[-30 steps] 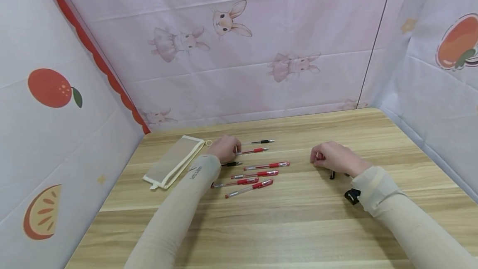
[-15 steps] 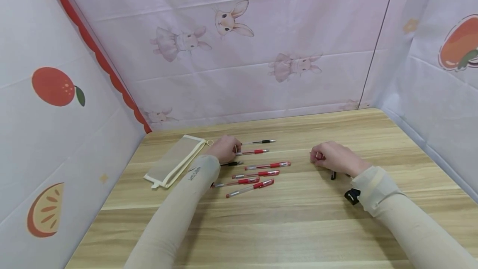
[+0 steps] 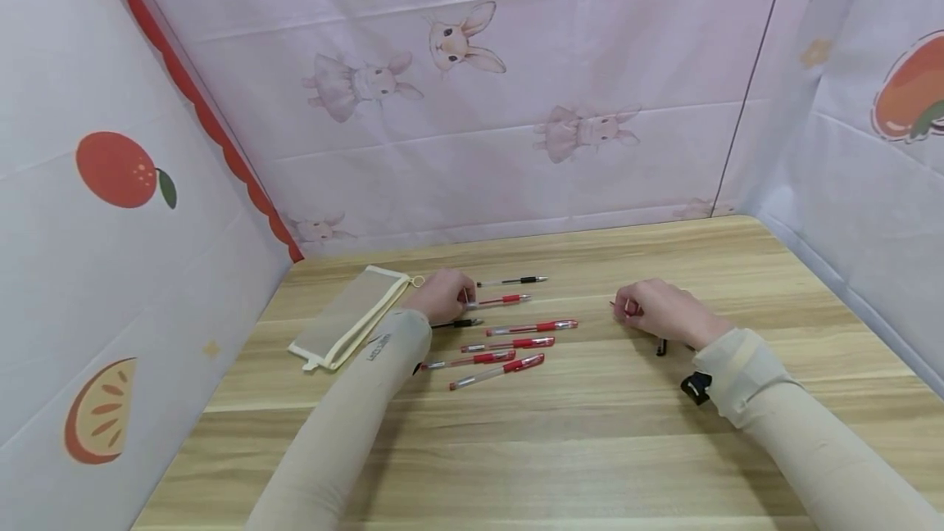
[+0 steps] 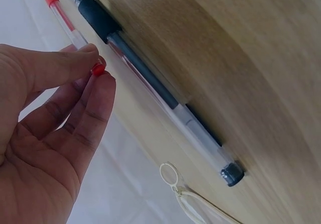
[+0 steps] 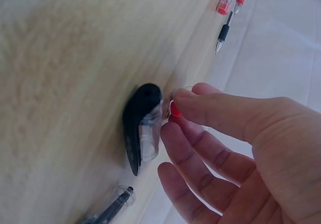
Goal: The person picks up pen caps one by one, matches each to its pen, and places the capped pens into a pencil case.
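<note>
Past black caps [image 5: 131, 128] and four capped pens [image 3: 527, 343] on the table [image 3: 560, 465], pinches a red cap [image 5: 175, 109] in the right hand [image 3: 664, 310]. Well apart from it, pinches the rear end of an uncapped red pen [image 3: 510, 299] in the left hand [image 3: 439, 296] — beside the pouch [image 3: 342, 318], with black pens [image 3: 531, 279] just nearer and just beyond.
</note>
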Tool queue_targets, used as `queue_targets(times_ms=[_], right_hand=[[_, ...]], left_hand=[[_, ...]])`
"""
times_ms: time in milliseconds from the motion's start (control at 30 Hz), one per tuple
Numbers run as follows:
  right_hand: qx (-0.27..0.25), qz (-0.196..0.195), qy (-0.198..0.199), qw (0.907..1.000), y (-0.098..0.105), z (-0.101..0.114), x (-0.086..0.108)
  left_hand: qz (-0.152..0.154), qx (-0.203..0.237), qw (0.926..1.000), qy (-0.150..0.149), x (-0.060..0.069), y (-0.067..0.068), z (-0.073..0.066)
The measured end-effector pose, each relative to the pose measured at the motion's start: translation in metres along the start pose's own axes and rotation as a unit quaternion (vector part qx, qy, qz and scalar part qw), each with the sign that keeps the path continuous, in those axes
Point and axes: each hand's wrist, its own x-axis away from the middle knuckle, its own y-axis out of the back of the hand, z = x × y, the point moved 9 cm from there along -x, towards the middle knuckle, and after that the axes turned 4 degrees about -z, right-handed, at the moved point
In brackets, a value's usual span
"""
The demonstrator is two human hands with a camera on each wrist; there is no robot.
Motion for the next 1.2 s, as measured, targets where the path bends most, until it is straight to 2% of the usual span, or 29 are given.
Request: queue_targets(times_ms=[333, 700, 867, 1200], right_hand=[[-0.004, -0.007, -0.009, 0.9999, -0.002, -0.002, -0.003], [-0.014, -0.007, -0.008, 0.9998, -0.003, -0.004, -0.004], [-0.015, -0.006, -0.013, 0.9998, -0.005, -0.006, -0.005], [-0.041, -0.022, -0.006, 0.9989, 0.004, 0.003, -0.006]], left_hand=[[-0.013, 0.018, 0.9997, 0.011, 0.008, 0.005, -0.001], [-0.029, 0.033, 0.999, -0.012, 0.017, 0.011, -0.002], [-0.029, 0.04, 0.9987, -0.007, 0.02, 0.012, -0.002], [-0.034, 0.041, 0.9985, -0.01, 0.034, 0.022, -0.016]])
